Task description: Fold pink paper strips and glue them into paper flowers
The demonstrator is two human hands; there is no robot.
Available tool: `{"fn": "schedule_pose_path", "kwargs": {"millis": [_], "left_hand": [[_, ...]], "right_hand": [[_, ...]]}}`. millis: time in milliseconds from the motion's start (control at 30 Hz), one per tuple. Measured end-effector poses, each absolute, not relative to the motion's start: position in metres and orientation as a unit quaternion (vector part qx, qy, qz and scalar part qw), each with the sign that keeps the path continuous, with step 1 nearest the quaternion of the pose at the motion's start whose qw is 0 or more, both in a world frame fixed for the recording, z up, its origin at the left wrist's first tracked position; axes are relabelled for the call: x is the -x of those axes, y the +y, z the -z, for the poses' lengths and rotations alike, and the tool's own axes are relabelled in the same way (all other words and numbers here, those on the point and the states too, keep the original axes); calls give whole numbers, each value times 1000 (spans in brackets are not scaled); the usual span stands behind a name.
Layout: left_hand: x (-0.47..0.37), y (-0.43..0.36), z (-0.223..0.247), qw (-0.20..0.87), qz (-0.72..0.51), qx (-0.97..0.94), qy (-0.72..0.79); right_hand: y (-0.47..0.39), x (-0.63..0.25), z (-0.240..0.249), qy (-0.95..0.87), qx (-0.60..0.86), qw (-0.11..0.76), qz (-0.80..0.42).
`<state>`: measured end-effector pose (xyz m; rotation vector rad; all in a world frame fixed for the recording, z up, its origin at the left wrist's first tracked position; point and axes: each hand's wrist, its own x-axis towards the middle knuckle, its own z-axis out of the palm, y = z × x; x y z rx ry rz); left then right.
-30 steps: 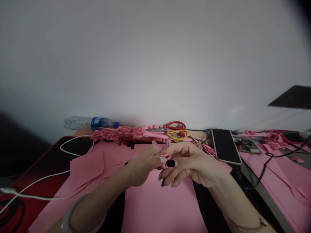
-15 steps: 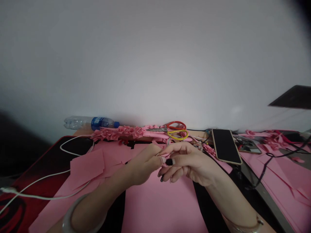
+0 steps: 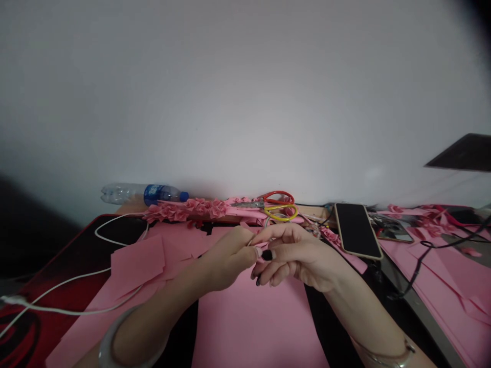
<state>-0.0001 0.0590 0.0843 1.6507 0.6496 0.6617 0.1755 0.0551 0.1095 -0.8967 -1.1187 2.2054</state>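
My left hand [image 3: 230, 260] and my right hand [image 3: 303, 255] meet above a large pink paper sheet [image 3: 257, 327]. Between their thumbs and fingertips they pinch a small piece of pink paper [image 3: 262, 247], mostly hidden by the fingers. The right hand's lower fingers are curled beneath it. Behind the hands lie scissors with a red and a yellow handle [image 3: 282, 212]. Left of them is a row of folded pink paper flowers [image 3: 192, 207]. Square pink papers [image 3: 138, 263] are stacked beside my left forearm.
A plastic bottle [image 3: 153, 194] lies by the wall. To the right are a phone [image 3: 356, 230], a black cable [image 3: 418, 263] and more pink paper [image 3: 452, 286]. A white cable [image 3: 76, 311] crosses the left side, over a red and black mat [image 3: 57, 271].
Both hands stay nearly in place. The fingers of my right hand have shifted very slightly around the small pink paper.
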Motion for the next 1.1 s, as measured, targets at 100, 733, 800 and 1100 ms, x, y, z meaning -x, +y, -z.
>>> {"fn": "schedule_pose_path", "kwargs": {"millis": [100, 733, 800, 1100], "left_hand": [[2, 62, -86, 552, -296, -731, 270], [0, 66, -86, 438, -289, -828, 199], [1, 66, -85, 411, -268, -841, 228], [12, 70, -96, 316, -187, -849, 381]], "right_hand": [[56, -177, -110, -430, 324, 258, -802], [52, -179, -119, -584, 375, 192, -693], [53, -179, -117, -577, 379, 197, -696], [68, -188, -112, -581, 427, 235, -652]]}}
